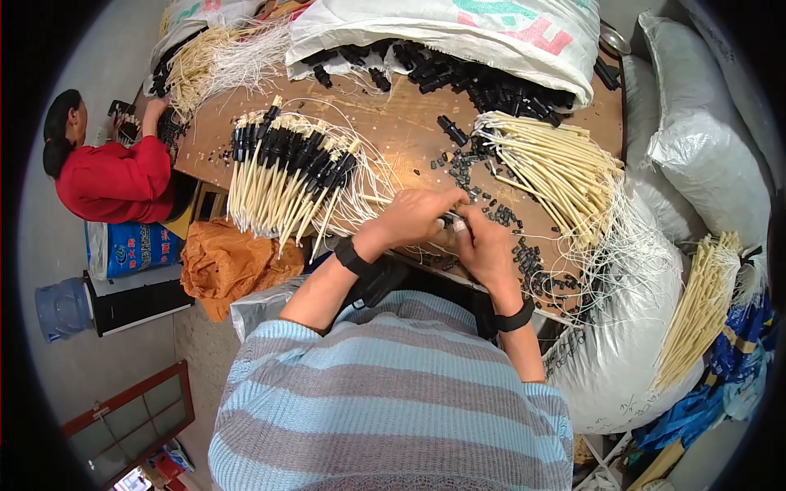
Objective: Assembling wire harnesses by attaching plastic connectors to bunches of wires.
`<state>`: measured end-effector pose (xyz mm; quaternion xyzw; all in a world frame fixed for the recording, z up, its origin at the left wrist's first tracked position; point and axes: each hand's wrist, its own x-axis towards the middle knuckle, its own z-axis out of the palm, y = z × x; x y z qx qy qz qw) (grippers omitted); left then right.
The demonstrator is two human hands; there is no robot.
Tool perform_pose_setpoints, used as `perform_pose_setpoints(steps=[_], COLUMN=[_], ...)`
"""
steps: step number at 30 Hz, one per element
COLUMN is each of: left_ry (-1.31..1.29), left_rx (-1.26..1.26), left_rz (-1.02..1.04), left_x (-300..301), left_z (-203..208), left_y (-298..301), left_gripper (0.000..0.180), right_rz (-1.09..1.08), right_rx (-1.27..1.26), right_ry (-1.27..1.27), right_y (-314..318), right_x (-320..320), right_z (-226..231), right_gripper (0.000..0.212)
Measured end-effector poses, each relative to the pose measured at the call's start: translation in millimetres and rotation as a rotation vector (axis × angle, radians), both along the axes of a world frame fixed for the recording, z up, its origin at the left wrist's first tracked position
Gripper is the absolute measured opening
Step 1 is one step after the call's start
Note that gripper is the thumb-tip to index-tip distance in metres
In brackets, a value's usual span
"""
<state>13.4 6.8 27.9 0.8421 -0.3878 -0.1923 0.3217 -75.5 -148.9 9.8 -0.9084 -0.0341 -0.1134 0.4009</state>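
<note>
My left hand (412, 218) and my right hand (489, 248) meet at the table's near edge, fingers pinched together. Between the fingertips shows a small dark piece, mostly hidden, so its kind cannot be made out. A cream rod end lies against the left hand's far side; whether it is held I cannot tell. Left of my hands lies a pile of cream rods with black sleeves (286, 168) and white cords trailing from them. To the right is a bundle of plain cream rods (561, 176). Small black pieces (530, 266) lie scattered beside my right hand.
A large white woven sack (458, 24) spills black plastic sleeves (467, 86) onto the wooden table (385, 114). At the far left, a person in red (115, 180) works by another rod pile. Stuffed sacks (704, 123) stand on the right. An orange bag (233, 266) is at left.
</note>
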Motion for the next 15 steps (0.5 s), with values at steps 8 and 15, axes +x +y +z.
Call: perform_pose_setpoints(steps=[8, 15], left_ry=[-0.235, 0.01], left_rx=[-0.58, -0.582], left_rz=[0.082, -0.024], left_x=[6, 4], left_z=[-8, -11], left_y=[1, 11], left_gripper=[0.01, 0.012], right_rz=[-0.06, 0.109], right_rx=[0.014, 0.474], right_ry=[-0.018, 0.161], right_y=[3, -8], right_x=[-4, -8], right_z=[0, -8], right_gripper=[0.021, 0.022])
